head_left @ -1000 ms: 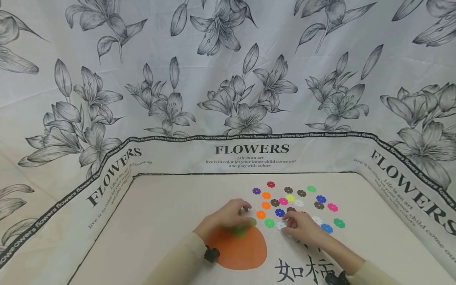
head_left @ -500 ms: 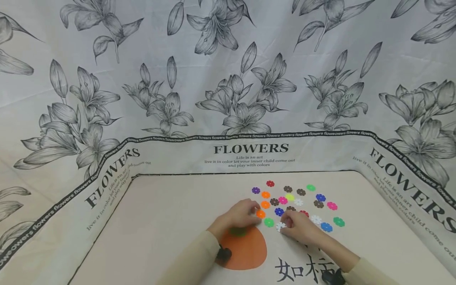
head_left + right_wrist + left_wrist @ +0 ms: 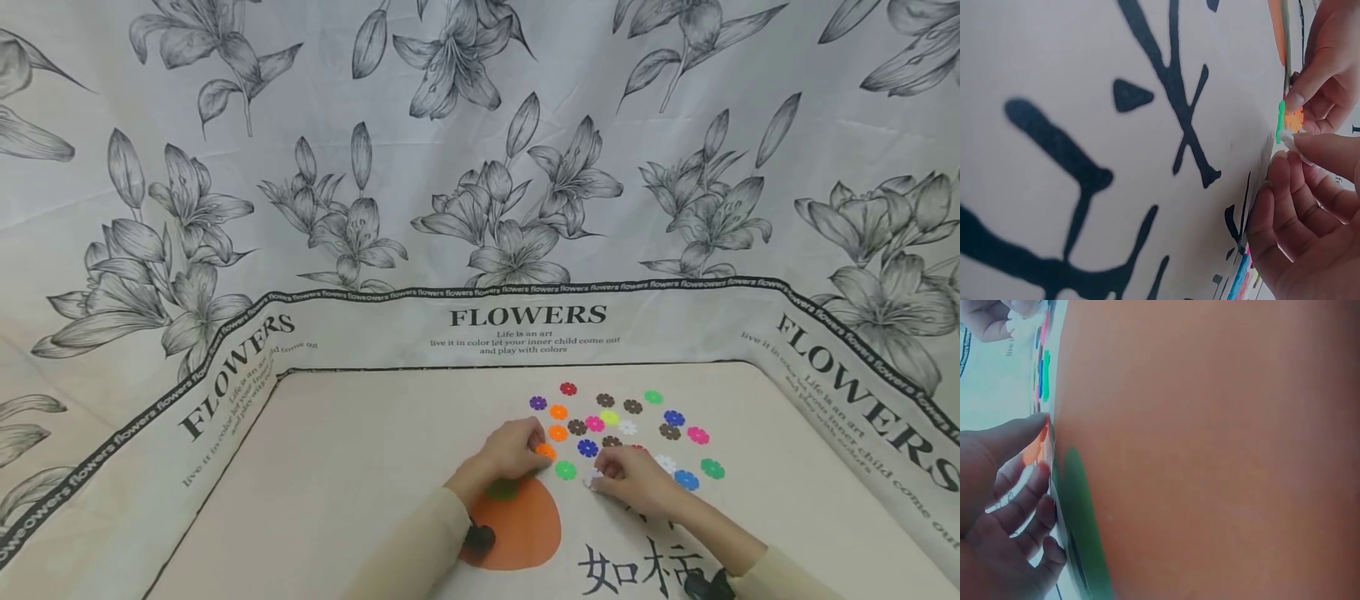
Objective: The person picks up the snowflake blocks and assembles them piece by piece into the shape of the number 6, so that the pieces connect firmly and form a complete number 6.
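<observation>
My left hand (image 3: 512,450) pinches an orange flower-shaped disc (image 3: 547,452) between thumb and fingers, just above the printed orange persimmon. In the right wrist view this orange disc (image 3: 1295,119) stands tilted up in the fingers. A white flower-shaped disc (image 3: 1287,138) is pinched by my right hand (image 3: 639,482); in the head view the fingers mostly cover it. Between the hands a light green disc (image 3: 566,471) lies flat on the table. A dark blue disc (image 3: 587,448) lies just behind it.
Several more flower-shaped discs lie scattered behind and right of the hands, among them a purple disc (image 3: 537,403) and a pink disc (image 3: 698,435). The tablecloth (image 3: 360,467) bears a printed persimmon (image 3: 525,533) and black characters (image 3: 611,569). A flower-patterned curtain (image 3: 480,200) stands behind.
My left hand has moved right from over the persimmon's leaves and taken hold of the orange disc. My right hand has closed on the white disc and tilted it up.
</observation>
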`<state>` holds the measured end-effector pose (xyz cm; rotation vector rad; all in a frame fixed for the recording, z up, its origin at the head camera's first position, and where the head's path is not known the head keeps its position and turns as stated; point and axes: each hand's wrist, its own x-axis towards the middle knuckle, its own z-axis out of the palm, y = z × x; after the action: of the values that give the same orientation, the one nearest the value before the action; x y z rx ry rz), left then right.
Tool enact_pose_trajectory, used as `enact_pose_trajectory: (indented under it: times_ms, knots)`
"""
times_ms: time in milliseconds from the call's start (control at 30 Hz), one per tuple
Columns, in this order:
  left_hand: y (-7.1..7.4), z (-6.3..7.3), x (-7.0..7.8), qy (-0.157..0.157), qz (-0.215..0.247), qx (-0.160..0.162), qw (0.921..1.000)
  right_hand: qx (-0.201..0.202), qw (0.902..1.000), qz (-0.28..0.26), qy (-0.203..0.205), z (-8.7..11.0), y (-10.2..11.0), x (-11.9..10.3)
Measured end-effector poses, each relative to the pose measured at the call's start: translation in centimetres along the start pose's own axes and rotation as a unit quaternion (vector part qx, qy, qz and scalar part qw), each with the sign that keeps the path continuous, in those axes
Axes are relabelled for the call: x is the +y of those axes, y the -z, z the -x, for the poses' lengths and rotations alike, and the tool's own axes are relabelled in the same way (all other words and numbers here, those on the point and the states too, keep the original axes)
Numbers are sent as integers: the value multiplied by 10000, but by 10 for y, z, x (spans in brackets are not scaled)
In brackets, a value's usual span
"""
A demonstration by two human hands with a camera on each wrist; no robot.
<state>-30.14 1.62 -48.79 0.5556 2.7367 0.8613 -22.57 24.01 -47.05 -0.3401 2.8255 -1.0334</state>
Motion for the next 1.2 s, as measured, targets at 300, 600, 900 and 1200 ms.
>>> enact_pose_trajectory:
  times_ms: [300,600,900,1200]
  knots:
    - [-1,8,-16,65,941,137,9954,37,9995,-285,-116,1,-1,5]
    - [11,25,-30,-228,1879,351,9813,99,9990,-380,209,1,-3,0]
    - [24,45,-34,-259,2372,82,9711,172,9978,-386,504,-2,-4,-17]
    - [33,61,-36,-422,2755,11,9604,106,9933,-548,1011,-8,-8,-30]
